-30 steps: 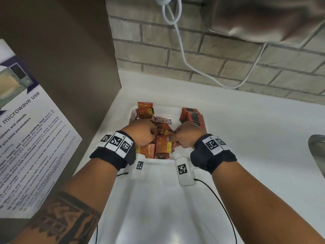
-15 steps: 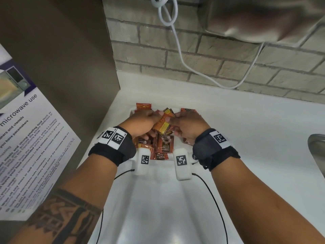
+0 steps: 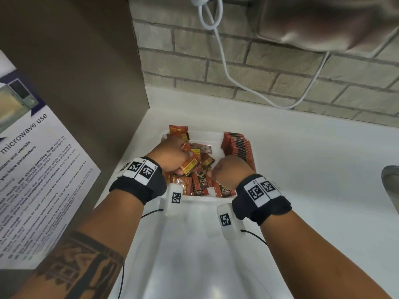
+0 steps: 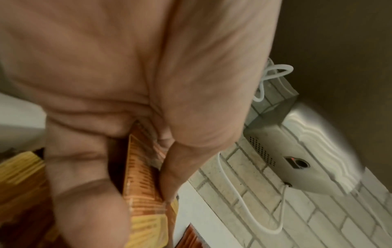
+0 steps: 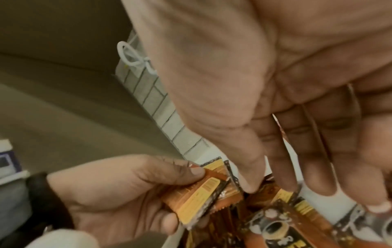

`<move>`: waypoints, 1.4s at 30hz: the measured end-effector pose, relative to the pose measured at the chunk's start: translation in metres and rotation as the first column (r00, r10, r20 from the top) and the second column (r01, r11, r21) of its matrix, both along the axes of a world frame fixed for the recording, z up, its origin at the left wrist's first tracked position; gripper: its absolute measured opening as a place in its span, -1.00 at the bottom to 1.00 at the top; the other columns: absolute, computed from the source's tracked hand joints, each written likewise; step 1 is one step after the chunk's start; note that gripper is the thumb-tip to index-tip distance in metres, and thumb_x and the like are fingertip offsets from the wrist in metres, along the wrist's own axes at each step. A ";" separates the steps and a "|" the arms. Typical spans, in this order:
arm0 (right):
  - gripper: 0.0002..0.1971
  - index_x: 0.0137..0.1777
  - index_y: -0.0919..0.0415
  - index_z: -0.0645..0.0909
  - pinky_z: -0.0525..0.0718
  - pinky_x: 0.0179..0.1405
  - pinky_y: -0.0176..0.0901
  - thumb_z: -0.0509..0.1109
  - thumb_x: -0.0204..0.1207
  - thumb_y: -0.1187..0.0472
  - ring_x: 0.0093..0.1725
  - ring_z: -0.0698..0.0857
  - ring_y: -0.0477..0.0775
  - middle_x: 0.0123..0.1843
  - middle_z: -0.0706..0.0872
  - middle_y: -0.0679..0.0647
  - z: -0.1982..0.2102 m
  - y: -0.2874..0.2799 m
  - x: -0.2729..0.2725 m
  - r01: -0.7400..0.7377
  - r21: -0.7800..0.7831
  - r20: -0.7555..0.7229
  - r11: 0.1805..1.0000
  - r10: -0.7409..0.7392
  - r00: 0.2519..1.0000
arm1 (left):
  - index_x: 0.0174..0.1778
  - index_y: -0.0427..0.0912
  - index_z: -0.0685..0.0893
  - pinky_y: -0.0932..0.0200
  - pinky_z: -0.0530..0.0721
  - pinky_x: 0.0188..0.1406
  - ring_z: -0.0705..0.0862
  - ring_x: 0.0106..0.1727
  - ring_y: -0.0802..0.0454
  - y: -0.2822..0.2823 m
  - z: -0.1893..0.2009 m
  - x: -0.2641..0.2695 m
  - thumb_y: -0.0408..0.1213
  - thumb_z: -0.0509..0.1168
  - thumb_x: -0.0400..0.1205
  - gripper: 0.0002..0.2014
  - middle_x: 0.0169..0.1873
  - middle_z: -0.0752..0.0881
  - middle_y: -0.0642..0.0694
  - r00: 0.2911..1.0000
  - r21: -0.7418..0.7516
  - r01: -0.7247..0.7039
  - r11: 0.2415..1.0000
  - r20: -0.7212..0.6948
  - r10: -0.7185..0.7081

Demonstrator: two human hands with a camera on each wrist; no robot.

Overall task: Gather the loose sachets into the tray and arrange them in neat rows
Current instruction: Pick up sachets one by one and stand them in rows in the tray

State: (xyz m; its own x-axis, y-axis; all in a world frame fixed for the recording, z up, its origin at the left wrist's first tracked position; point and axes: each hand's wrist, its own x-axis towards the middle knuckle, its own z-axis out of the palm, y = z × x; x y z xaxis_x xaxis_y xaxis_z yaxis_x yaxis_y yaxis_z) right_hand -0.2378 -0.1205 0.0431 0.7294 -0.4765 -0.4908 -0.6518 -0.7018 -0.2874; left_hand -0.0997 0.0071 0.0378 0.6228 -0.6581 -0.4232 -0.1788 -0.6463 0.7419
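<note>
A white tray (image 3: 207,137) on the white counter holds orange sachets. A neat upright row (image 3: 238,147) stands along its right side, and a loose pile (image 3: 200,184) fills the middle and front. My left hand (image 3: 185,162) hovers over the tray's left half, gripping a small stack of sachets (image 5: 197,198) between thumb and fingers; the stack (image 4: 142,176) shows edge-on in the left wrist view. My right hand (image 3: 226,171) is low over the pile, its thumb and straight fingertips (image 5: 284,182) touching loose sachets (image 5: 275,218).
A brown cabinet side (image 3: 86,83) with a microwave notice (image 3: 32,169) walls off the left. Behind the tray is a brick wall with a white cable (image 3: 224,67) and a metal appliance (image 3: 323,22) above. A sink edge (image 3: 390,184) shows at far right.
Half a second ago both hands met over the tray's middle. The right hand has since drawn back and down to the pile, while the left keeps its stack.
</note>
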 end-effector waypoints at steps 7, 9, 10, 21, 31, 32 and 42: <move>-0.85 0.03 0.24 0.55 0.58 -0.10 -0.15 0.21 0.67 0.18 -0.14 0.58 0.08 -0.18 0.55 0.04 0.002 -0.003 -0.016 -0.014 -0.162 -0.066 0.987 0.003 0.998 | 0.57 -0.24 0.49 0.26 0.64 -0.56 0.75 -0.45 -0.02 -0.006 0.011 -0.008 -0.19 0.32 0.72 -0.52 0.38 0.65 -0.24 0.969 0.152 0.169 0.974 0.157 -0.193; -0.82 0.12 0.26 0.58 0.63 -0.02 -0.15 0.22 0.68 0.19 -0.07 0.60 0.11 -0.05 0.62 0.11 0.005 -0.001 -0.018 -0.013 -0.169 -0.058 0.985 0.003 0.998 | 0.54 -0.27 0.51 0.19 0.71 -0.48 0.77 -0.41 -0.07 -0.010 0.013 -0.013 -0.21 0.31 0.72 -0.54 0.29 0.70 -0.26 0.943 0.220 0.248 0.943 0.167 -0.287; -0.80 0.16 0.28 0.59 0.64 0.00 -0.15 0.22 0.68 0.20 -0.04 0.61 0.12 0.00 0.65 0.12 0.005 0.000 -0.018 -0.010 -0.164 -0.067 0.986 -0.001 0.998 | 0.50 -0.29 0.53 0.17 0.71 -0.45 0.78 -0.41 -0.08 -0.012 0.014 -0.015 -0.21 0.29 0.73 -0.57 0.21 0.73 -0.27 0.925 0.257 0.286 0.923 0.177 -0.336; -0.73 0.20 0.38 0.66 0.54 -0.09 -0.11 0.20 0.68 0.27 -0.07 0.60 0.16 -0.08 0.60 0.15 -0.018 0.010 -0.019 -0.130 -0.091 -0.179 0.987 0.112 0.977 | 0.37 -0.23 0.65 0.09 0.71 -0.10 0.77 0.07 -0.18 -0.029 0.000 -0.030 -0.29 0.19 0.75 -0.70 0.17 0.76 -0.21 0.828 0.398 0.392 0.830 0.239 -0.506; -0.72 0.02 0.24 0.72 0.52 -0.15 -0.16 0.21 0.67 0.12 0.03 0.70 0.16 -0.20 0.59 0.02 -0.033 0.010 -0.011 -0.037 -0.022 -0.052 0.999 0.035 0.998 | 0.20 -0.27 0.72 0.22 0.64 -0.48 0.78 -0.26 -0.10 -0.035 -0.005 -0.030 -0.28 0.24 0.72 -0.76 0.00 0.80 -0.24 0.782 0.484 0.433 0.760 0.218 -0.584; -0.71 0.11 0.25 0.73 0.58 -0.08 -0.15 0.23 0.67 0.11 0.08 0.70 0.16 -0.09 0.65 0.06 -0.032 0.010 -0.011 -0.016 0.002 -0.021 1.000 0.016 1.000 | 0.29 -0.26 0.69 0.21 0.64 -0.45 0.74 -0.27 -0.06 -0.034 -0.005 -0.029 -0.28 0.25 0.72 -0.73 0.06 0.80 -0.23 0.784 0.482 0.431 0.763 0.218 -0.581; -0.82 -0.15 0.22 0.54 0.55 -0.14 -0.18 0.35 0.64 0.16 -0.08 0.63 0.11 -0.21 0.61 0.07 -0.021 0.013 0.000 0.102 0.089 0.002 0.991 -0.103 0.995 | 0.38 -0.24 0.67 0.26 0.67 -0.49 0.75 -0.34 0.02 -0.028 0.002 -0.017 -0.34 0.29 0.70 -0.68 0.05 0.80 -0.21 0.746 0.538 0.434 0.723 0.235 -0.623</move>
